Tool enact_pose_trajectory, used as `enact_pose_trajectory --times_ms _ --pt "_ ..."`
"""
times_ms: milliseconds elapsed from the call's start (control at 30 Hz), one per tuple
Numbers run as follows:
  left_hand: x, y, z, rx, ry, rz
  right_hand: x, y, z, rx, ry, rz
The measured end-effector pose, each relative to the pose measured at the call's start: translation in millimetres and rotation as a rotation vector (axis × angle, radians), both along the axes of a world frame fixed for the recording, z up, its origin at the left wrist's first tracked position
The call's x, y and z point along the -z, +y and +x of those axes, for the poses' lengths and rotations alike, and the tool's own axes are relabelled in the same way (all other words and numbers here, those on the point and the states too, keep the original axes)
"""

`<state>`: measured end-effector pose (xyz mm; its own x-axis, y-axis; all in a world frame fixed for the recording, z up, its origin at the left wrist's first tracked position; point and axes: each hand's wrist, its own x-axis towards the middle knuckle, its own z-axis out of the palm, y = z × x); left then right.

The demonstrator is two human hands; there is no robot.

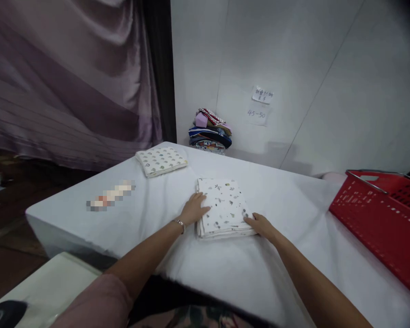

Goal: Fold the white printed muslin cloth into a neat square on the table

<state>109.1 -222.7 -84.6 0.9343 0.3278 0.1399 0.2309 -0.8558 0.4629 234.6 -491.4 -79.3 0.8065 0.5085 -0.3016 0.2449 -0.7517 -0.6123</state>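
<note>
A white folded cloth (225, 205) with small printed motifs lies in layers on the white-covered table (269, 269) in front of me. My left hand (193, 208) rests against its left edge, fingers stretched out and thumb apart, tips on the top layer. At the near right corner, my right hand (261, 224) pinches the cloth's edge, with some fingers hidden beside or beneath it. Farther back and to the left lies a second folded cloth (162, 161), white with rows of small prints, which neither hand touches.
A red plastic basket (376, 218) with a metal handle stands on the right. A pile of folded fabrics (210, 132) sits behind the table by the wall. A blurred-out item (111, 196) lies at the left. Paper notes (259, 105) hang on the wall; a mauve curtain (89, 82) hangs left.
</note>
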Motion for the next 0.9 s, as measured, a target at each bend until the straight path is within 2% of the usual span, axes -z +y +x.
enact_pose_trajectory --times_ms 100,233,367,533,667,900 --pt "-7.2 -0.4 -8.2 0.008 -0.041 0.017 4.3 -15.7 -22.1 0.003 -0.008 0.063" --pt "-15.2 -24.2 -32.6 0.131 -0.229 -0.025 8.8 -34.1 -36.7 0.063 -0.276 0.321" --pt "-12.1 -53.4 -58.1 0.263 -0.292 -0.053 12.9 -41.3 -44.2 -0.116 -0.486 0.482" --pt "-3.2 -64.7 -66.1 0.297 -0.240 0.005 17.1 -36.3 -47.9 -0.253 -0.633 0.461" --pt "-4.1 -66.2 -65.0 0.292 -0.190 0.015 14.8 -28.6 -50.9 -0.338 -0.684 0.426" --pt "-8.3 -71.4 -64.8 0.247 -0.148 -0.024 19.7 -19.6 -56.6 -0.237 -0.640 0.493"
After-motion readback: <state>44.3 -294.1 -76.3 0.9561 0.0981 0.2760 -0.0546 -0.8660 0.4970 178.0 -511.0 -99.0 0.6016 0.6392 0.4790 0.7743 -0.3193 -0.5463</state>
